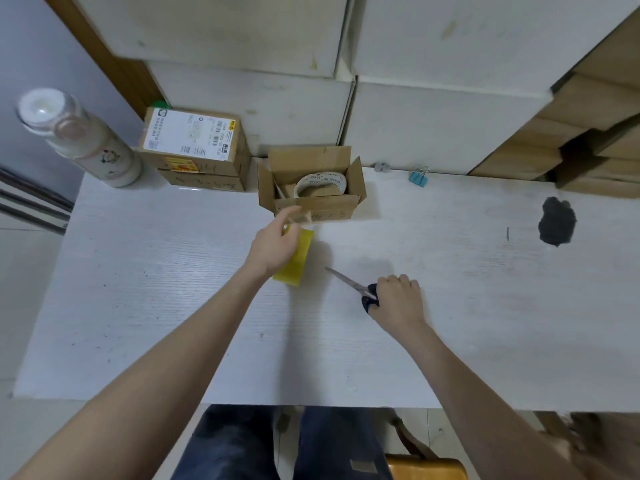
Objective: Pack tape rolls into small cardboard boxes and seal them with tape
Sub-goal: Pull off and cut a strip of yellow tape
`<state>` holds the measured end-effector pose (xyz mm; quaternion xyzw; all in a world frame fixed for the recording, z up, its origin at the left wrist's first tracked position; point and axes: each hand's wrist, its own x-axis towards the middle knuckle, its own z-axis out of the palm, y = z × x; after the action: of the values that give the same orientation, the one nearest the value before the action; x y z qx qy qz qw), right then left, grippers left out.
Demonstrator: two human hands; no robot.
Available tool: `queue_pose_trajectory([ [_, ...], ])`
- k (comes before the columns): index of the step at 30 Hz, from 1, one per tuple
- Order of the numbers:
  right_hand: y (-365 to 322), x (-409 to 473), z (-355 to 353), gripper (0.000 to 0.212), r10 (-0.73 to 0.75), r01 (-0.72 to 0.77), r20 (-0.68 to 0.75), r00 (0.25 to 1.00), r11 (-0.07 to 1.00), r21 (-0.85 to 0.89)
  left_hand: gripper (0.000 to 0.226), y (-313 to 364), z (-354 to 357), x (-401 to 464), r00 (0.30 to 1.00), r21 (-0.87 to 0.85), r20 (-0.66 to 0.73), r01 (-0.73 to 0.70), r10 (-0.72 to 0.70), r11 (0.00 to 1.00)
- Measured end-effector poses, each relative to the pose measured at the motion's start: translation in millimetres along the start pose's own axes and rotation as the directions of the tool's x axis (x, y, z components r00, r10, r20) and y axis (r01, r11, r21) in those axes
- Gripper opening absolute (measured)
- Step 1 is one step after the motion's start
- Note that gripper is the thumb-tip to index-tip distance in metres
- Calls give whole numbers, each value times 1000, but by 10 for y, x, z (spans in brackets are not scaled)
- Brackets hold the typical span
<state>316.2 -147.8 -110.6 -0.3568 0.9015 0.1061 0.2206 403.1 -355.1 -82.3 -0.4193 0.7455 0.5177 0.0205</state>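
Note:
A small open cardboard box stands at the back of the white table, flaps up, with a white printed tape roll inside. My left hand grips a yellow tape roll just in front of the box, and a strip of clear tape stretches from my fingers toward the box's front wall. My right hand holds black-handled scissors low over the table, blades pointing left toward the yellow roll.
Two stacked sealed boxes with a shipping label sit left of the open box. A white bottle stands at the back left corner. A blue binder clip lies at the back. A dark stain marks the right side. Stacked cartons line the wall.

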Motion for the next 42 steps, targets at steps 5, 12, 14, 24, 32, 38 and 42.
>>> queue_pose_trajectory([
  [5, 273, 1, -259, 23, 119, -180, 168, 979, 889, 420, 35, -68, -122, 29, 998, 229, 57, -31, 18, 973],
  [12, 91, 130, -682, 30, -219, -106, 359, 907, 707, 699, 42, -182, -444, 82, 999, 366, 51, -16, -3, 930],
  [14, -48, 187, -815, 43, -272, -89, 425, 863, 746, 660, 41, -238, -492, 74, 996, 359, 84, -18, -13, 933],
  [24, -490, 478, -998, 75, -264, -103, 624, 735, 866, 489, 42, -379, -570, 69, 990, 331, 134, -9, -38, 944],
  [32, -636, 609, -1002, 65, -299, -117, 607, 737, 828, 549, 43, -431, -562, 99, 991, 319, 135, -28, -17, 947],
  [38, -626, 678, -922, 52, -312, -100, 552, 773, 799, 593, 44, -438, -555, 117, 992, 319, 127, -37, -5, 947],
  [42, -607, 695, -894, 47, -322, -94, 524, 789, 779, 620, 44, -451, -561, 124, 991, 323, 131, -46, 3, 945],
])
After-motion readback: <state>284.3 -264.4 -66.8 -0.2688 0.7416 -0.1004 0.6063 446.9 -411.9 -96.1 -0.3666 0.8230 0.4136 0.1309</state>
